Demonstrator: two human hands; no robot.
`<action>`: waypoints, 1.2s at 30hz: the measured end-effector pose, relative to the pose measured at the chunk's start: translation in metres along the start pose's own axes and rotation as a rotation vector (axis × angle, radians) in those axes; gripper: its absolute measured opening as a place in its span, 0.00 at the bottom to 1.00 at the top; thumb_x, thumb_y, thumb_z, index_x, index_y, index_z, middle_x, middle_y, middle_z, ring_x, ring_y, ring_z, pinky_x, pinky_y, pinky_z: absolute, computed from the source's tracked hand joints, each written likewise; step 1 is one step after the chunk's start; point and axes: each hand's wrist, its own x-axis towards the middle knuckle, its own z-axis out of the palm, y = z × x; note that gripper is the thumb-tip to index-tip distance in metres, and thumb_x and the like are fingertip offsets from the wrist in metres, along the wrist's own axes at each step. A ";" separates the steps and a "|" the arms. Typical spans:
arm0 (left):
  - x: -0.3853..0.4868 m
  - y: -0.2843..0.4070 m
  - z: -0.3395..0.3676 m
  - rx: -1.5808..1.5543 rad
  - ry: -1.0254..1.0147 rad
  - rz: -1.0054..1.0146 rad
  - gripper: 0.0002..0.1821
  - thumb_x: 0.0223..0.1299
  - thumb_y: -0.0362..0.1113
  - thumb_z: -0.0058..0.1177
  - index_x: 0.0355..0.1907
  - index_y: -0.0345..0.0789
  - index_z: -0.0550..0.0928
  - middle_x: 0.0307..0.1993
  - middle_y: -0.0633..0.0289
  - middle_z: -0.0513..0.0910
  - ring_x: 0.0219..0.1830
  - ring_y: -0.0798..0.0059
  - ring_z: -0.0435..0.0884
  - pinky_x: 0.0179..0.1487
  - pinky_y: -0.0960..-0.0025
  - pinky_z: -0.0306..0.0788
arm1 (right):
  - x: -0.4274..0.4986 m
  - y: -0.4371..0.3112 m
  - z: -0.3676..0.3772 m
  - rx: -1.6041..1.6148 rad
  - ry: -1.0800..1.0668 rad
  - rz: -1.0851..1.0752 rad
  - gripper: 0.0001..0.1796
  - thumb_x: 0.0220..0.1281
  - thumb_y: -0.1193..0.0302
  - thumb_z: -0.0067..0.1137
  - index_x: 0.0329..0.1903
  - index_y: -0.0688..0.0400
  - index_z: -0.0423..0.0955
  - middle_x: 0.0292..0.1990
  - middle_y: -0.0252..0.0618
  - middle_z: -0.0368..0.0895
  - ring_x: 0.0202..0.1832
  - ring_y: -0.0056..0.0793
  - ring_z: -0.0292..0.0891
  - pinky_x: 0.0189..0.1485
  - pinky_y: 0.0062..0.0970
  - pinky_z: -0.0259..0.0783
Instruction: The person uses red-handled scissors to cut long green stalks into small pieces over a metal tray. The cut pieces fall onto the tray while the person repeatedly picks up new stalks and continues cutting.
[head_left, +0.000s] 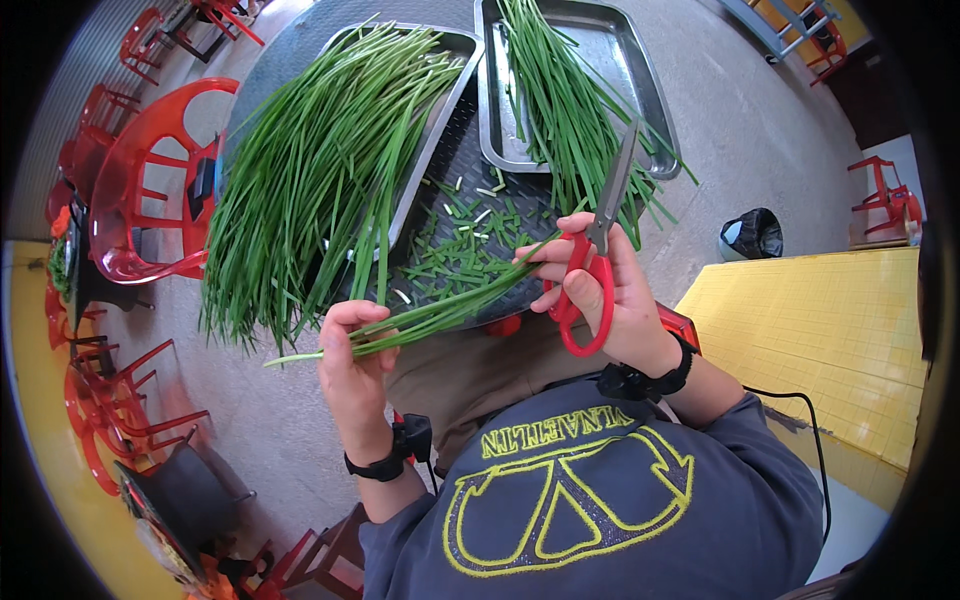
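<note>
My left hand (358, 349) grips a small bunch of green garlic chives (442, 309) near its pale stem ends. My right hand (607, 292) holds red-handled scissors (600, 225), blades pointing up and away, while its fingers also touch the leafy end of the bunch. Beyond my hands, cut chive pieces (469, 259) lie scattered on the dark textured round table (457, 150). A big heap of long chives (322, 150) covers the left metal tray (431, 169) and hangs over its edge. More chives (562, 112) lie across the right metal tray (660, 127).
Red plastic chairs (112, 225) and dark tables (180, 510) stand along the left. At the right are a yellow-tiled ledge (810, 330), a black-lined bin (752, 234) and a red stool (885, 195). A black cable (817, 442) runs beside my right side.
</note>
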 end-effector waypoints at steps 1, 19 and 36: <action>-0.001 -0.001 0.001 -0.004 0.013 0.005 0.29 0.79 0.59 0.39 0.50 0.32 0.77 0.29 0.64 0.75 0.27 0.79 0.71 0.34 0.74 0.64 | 0.000 -0.001 0.000 -0.001 0.004 0.015 0.27 0.79 0.70 0.55 0.72 0.57 0.57 0.60 0.50 0.79 0.56 0.26 0.79 0.53 0.27 0.81; 0.138 0.019 0.119 -0.285 -0.285 -0.171 0.16 0.79 0.38 0.53 0.59 0.29 0.79 0.37 0.70 0.78 0.36 0.84 0.73 0.46 0.75 0.70 | -0.019 -0.040 -0.040 0.170 0.144 0.026 0.26 0.80 0.66 0.54 0.72 0.55 0.56 0.61 0.49 0.77 0.63 0.42 0.79 0.54 0.34 0.82; 0.271 -0.016 0.231 0.361 -0.445 -0.148 0.18 0.76 0.46 0.56 0.57 0.36 0.85 0.39 0.73 0.84 0.38 0.89 0.77 0.43 0.79 0.68 | -0.020 -0.056 -0.091 0.119 0.330 -0.017 0.21 0.83 0.66 0.46 0.71 0.52 0.56 0.64 0.56 0.75 0.60 0.44 0.82 0.50 0.35 0.85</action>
